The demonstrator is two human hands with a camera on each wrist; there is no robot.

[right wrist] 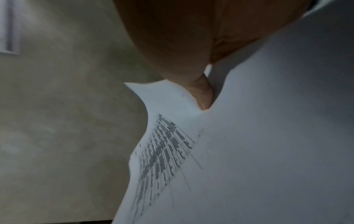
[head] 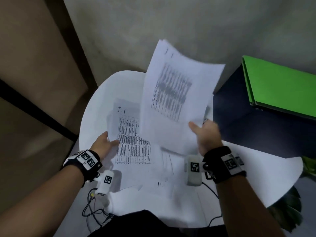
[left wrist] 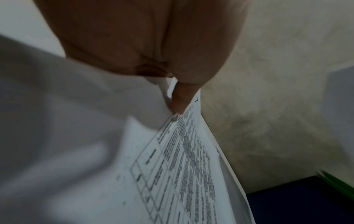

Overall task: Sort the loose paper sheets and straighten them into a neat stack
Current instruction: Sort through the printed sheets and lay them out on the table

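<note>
Both hands hold printed sheets above a white round tabletop (head: 95,103), mid-sort.

The right hand (head: 207,136) pinches the lower edge of a raised bundle of sheets (head: 177,93), thumb on top, so the bundle stands tilted and bowed at centre frame. The left hand (head: 104,142) grips the left edge of the table-printed sheet marked "I.T" (head: 131,139), thumb lying across its margin. More loose sheets (head: 164,177) lie fanned and askew on the tabletop at lower centre. A green folder (head: 280,88) rests at the upper right. The paper looks light, limp and slippery sheet on sheet, so it will likely sag from a corner pinch; holding opposite long edges and tapping a short edge on the tabletop should square it.
</note>
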